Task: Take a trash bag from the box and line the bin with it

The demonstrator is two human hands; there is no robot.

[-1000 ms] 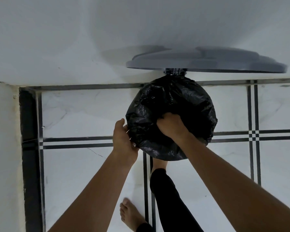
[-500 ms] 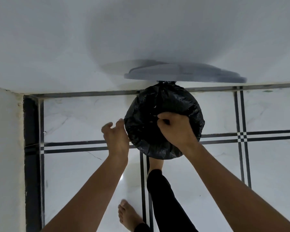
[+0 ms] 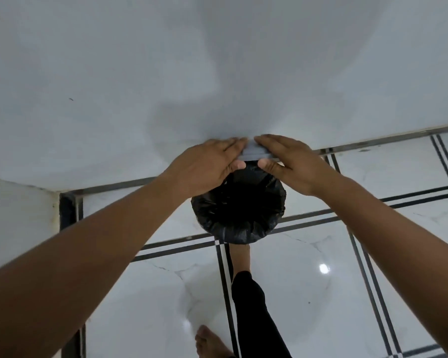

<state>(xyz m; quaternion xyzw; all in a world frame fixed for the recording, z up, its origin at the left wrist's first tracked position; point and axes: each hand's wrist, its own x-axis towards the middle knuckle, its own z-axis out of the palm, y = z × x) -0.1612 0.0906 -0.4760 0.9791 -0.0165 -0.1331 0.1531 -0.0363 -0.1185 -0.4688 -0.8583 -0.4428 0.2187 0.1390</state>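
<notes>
A round bin stands on the floor against the wall, and a black trash bag covers its rim and dark inside. The bin's grey lid stands raised at the far side, mostly hidden by my hands. My left hand grips the lid's left part, fingers on top and thumb underneath. My right hand grips its right part the same way. The fingertips of both hands almost meet over the lid. The box of bags is not in view.
A white wall rises right behind the bin. The floor has glossy white tiles with black lines. My foot rests at the bin's near base, and the other bare foot is lower down. A wall corner stands at left.
Both hands left the black bag at the bin's rim and rose to the grey lid, which they now grip. The view has shifted, and the lid looks much smaller behind my hands.
</notes>
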